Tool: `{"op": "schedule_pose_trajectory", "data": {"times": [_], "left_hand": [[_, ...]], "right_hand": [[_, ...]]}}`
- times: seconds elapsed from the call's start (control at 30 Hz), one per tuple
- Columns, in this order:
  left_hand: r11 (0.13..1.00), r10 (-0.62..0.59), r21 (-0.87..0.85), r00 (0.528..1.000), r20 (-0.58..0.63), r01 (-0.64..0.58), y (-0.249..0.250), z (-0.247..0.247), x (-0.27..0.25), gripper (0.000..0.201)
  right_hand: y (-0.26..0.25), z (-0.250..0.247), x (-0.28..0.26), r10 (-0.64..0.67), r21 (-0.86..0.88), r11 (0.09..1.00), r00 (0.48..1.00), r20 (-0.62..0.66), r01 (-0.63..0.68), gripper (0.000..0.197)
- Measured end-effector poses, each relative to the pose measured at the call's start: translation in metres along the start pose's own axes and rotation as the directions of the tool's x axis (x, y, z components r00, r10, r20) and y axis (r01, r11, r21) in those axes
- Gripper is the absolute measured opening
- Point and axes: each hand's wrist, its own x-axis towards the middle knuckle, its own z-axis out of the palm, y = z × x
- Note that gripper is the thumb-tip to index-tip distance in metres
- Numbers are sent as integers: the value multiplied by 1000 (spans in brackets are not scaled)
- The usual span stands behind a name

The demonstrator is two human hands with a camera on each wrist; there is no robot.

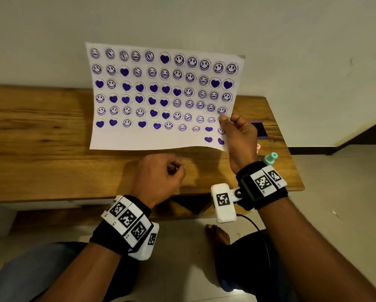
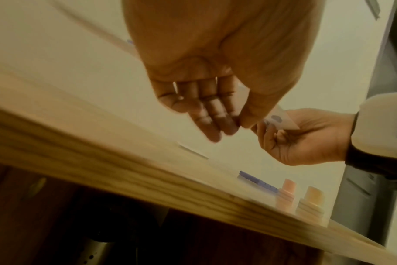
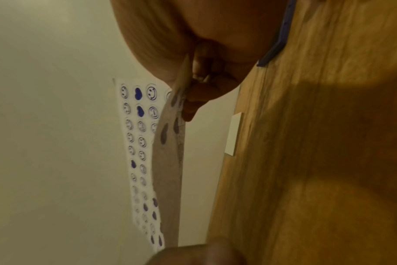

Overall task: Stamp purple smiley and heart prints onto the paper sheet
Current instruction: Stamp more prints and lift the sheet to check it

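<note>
Right grip (image 1: 237,131) pinching, left (image 1: 160,175) loosely curled

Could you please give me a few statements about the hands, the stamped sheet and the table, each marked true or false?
1. The right hand holds the paper sheet up off the wooden table. True.
2. The left hand grips a stamp. False: it holds nothing, fingers loosely curled.
3. The sheet is blank. False: rows of purple smileys and hearts cover it.
4. A purple ink pad lies on the table beyond the right hand. True.
</note>
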Motion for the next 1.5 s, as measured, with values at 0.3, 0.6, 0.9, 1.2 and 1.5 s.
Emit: {"op": "schedule_pose_trajectory", "data": {"times": [0.3,0.6,0.9,1.2,1.5], "left_hand": [[990,114,-46,939,-325,-136,-5,-11,9,14],[973,18,229,1000,-6,-16,-23,-5,13,37],[908,-182,414,954,239,69,-34,6,10,52],[902,-189,427,951,243,70,-32,6,11,53],[951,-41,309,993,107,6,-31,3,15,46]], "right_hand": [[32,-20,-13,159,-321,934,987,-24,-158,12],[43,-29,-20,130,-606,790,991,20,-91,9],[36,-29,-20,125,-727,684,992,28,-65,13],[-1,-40,-21,-185,-891,442,982,20,102,34],[-33,-71,-15,-276,-871,486,958,-74,72,19]]}}
